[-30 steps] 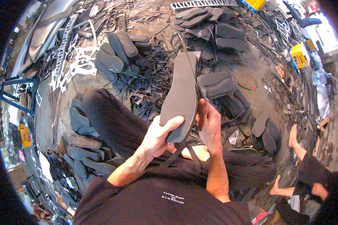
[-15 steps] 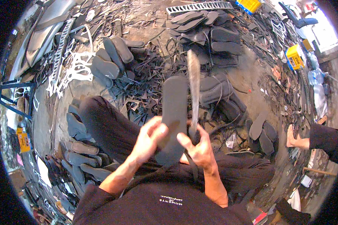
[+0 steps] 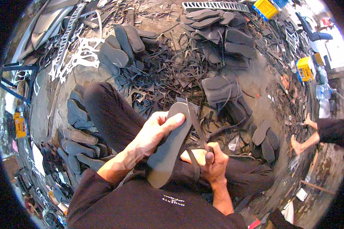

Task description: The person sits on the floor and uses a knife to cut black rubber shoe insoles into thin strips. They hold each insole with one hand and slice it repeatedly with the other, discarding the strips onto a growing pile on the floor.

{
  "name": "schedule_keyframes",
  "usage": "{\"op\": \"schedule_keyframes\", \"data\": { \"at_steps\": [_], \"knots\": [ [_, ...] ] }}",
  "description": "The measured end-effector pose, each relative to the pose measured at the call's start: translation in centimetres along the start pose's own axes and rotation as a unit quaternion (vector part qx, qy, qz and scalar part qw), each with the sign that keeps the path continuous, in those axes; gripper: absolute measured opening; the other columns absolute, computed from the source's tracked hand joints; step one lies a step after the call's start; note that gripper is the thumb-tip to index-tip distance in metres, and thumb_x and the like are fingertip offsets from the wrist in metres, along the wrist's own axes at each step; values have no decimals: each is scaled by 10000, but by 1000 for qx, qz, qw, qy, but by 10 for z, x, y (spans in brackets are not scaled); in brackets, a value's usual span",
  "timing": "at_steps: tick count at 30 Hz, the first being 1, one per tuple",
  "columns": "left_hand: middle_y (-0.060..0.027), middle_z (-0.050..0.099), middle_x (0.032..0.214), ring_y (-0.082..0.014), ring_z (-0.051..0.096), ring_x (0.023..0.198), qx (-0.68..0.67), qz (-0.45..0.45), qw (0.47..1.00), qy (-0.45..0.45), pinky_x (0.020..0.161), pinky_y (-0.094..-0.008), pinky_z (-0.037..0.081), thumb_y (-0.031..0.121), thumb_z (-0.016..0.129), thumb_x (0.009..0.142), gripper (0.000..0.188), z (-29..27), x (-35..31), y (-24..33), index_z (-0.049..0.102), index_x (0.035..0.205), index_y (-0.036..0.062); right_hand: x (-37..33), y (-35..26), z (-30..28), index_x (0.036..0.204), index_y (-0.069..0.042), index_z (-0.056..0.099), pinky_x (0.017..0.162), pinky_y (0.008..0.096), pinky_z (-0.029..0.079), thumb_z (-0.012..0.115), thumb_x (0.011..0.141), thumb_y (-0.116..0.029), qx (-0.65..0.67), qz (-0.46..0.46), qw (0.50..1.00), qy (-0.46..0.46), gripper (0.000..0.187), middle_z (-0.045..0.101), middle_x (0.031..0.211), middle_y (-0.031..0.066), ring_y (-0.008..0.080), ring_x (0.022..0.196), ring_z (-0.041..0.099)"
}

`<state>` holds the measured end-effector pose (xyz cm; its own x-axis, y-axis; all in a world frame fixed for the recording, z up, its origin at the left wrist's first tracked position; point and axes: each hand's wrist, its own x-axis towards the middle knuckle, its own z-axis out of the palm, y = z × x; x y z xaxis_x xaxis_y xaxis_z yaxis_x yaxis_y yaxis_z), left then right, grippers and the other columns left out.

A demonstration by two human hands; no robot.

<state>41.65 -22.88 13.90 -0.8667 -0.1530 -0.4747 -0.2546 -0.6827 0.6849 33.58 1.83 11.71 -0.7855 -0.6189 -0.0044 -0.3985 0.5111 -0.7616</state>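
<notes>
My left hand (image 3: 153, 131) is closed on a dark grey shoe sole (image 3: 165, 158), its thumb pressed flat on the upper end. The sole slants over my lap, with its lower end against my shirt. My right hand (image 3: 215, 165) is wrapped round the handle of a long, narrow knife (image 3: 197, 126). The blade runs along the right edge of the sole's upper end; the fingers cover most of the handle. A thin dark strip (image 3: 195, 162) hangs between the sole and my right hand. Dark material also shows behind the blade near the sole's tip.
Dark offcuts (image 3: 168, 72) are heaped beyond my knees. Stacks of soles (image 3: 239, 42) lie at the back, with tied soles (image 3: 219, 89) nearer and more soles (image 3: 82, 147) by my left knee. White cut-out sheets (image 3: 86, 53) lie left. Another person's bare foot (image 3: 304, 143) is at right.
The sole has turned, now showing a lighter, shaped face and tilting right. The knife came down from upright to the sole's edge. My left hand moved up to the sole's upper end.
</notes>
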Motion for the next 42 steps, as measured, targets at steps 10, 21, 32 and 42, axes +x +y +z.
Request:
{"op": "schedule_keyframes", "data": {
  "at_steps": [10, 21, 32, 42],
  "knots": [
    [-4, 786, 980, -55, 674, 841, 101, -2, 987, -128, 758, -255, 548, 329, 852, 960, 347, 29, -19, 21, 805, 1153, 45, 84, -93, -120, 924, 3, 617, 652, 413, 464, 498, 1120, -550, 15, 50, 950, -306, 598, 501, 683, 145, 234, 643, 488],
    [-14, 776, 915, -79, 686, 791, 97, -66, 990, -75, 729, -273, 558, 325, 836, 971, 326, 39, -14, 17, 804, 1073, 17, 154, -86, -132, 904, -66, 641, 561, 320, 452, 382, 1110, -680, -5, 142, 882, -449, 698, 550, 677, -9, 120, 601, 524],
    [-221, 722, 1335, -421, 606, 1390, 449, 583, 654, 174, 1212, -491, 433, -219, 568, 650, 613, -30, 46, 25, 807, 1161, 22, 119, -17, -14, 1441, -15, 594, 454, 236, 367, 464, 1089, -664, 552, 201, 794, -156, 750, 755, 1032, 100, 41, 491, 435],
    [-202, 511, 1553, -306, 541, 1420, 205, 243, 948, 27, 1125, -473, 508, 19, 745, 934, 789, -16, 34, -62, 366, 1625, 70, 128, 17, 30, 1016, -125, 693, 464, 233, 409, 861, 947, -290, 468, 223, 855, -31, 246, 618, 785, -77, 42, 521, 504]
  ]
}}
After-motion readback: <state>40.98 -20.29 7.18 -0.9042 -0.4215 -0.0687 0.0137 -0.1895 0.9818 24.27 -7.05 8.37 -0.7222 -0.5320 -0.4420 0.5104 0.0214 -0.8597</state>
